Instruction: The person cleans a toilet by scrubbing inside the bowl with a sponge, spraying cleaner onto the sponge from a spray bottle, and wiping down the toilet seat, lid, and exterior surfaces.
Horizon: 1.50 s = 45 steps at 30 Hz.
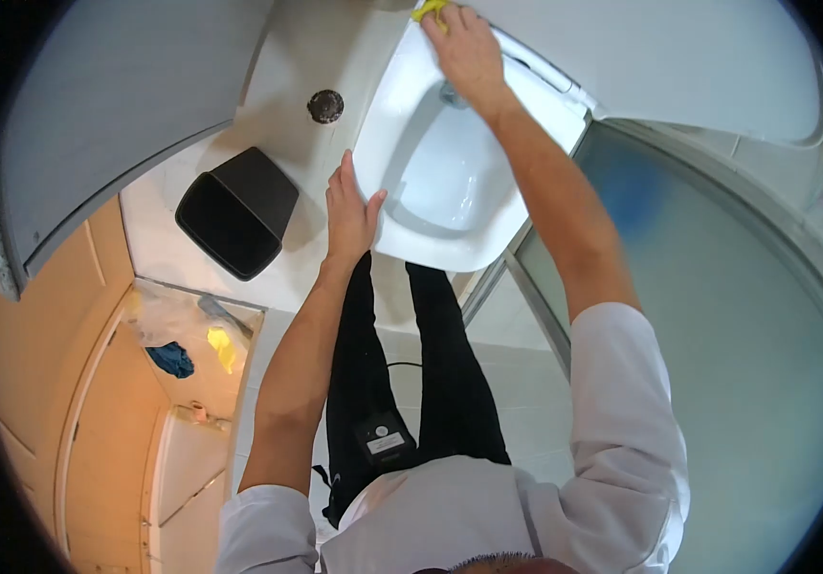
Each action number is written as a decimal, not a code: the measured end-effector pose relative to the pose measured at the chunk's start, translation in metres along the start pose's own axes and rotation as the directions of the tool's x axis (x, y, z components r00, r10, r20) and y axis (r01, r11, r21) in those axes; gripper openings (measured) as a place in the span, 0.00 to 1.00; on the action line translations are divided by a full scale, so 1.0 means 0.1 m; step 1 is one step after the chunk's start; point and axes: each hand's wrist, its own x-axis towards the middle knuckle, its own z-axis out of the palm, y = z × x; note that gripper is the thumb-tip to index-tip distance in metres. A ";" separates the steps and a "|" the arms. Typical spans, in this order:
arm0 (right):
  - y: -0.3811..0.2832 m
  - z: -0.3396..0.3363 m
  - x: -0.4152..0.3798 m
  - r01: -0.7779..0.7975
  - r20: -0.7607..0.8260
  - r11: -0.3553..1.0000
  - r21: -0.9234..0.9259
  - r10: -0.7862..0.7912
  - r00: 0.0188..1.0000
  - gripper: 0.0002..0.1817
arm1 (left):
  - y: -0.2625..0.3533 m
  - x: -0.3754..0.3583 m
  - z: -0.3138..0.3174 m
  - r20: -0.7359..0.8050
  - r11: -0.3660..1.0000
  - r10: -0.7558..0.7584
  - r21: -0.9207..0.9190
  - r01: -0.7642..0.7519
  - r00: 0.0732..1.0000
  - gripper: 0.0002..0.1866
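A white washbasin [483,251] lies in front of me, its inside shiny with a drain [452,94] toward the far end. At the basin's far left corner, my right hand [469,59] is closed on a yellow cloth [428,10], pressing it to the rim; the cloth is partly cut off by the frame edge. My left hand [349,212] rests against the basin's left edge, fingers stretched out along its side and thumb apart near the rim.
A black bin [282,188] stands on the floor at left, near a round floor drain [325,106]. A frosted glass shower panel [708,316] curves along the right. A grey panel [124,124] hangs upper left. Blue cloth [170,360] lies by the doorway, lower left.
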 end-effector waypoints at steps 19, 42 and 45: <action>-1.32 -2.37 -1.01 -0.314 0.444 0.809 0.496 0.074 0.893 0.20 | 1.50 -0.52 -0.82 0.464 0.342 -0.078 -0.819 0.461 0.882 0.27; -2.54 -3.41 4.00 0.021 0.035 -0.201 0.979 0.275 0.961 0.13 | 1.03 -0.12 -1.62 0.525 -0.291 0.065 -0.803 0.519 0.849 0.26; -2.27 -3.57 3.76 -0.038 0.142 -0.295 0.955 0.338 0.930 0.12 | 1.04 -0.09 -1.57 0.556 -0.308 0.046 -0.782 0.542 0.830 0.25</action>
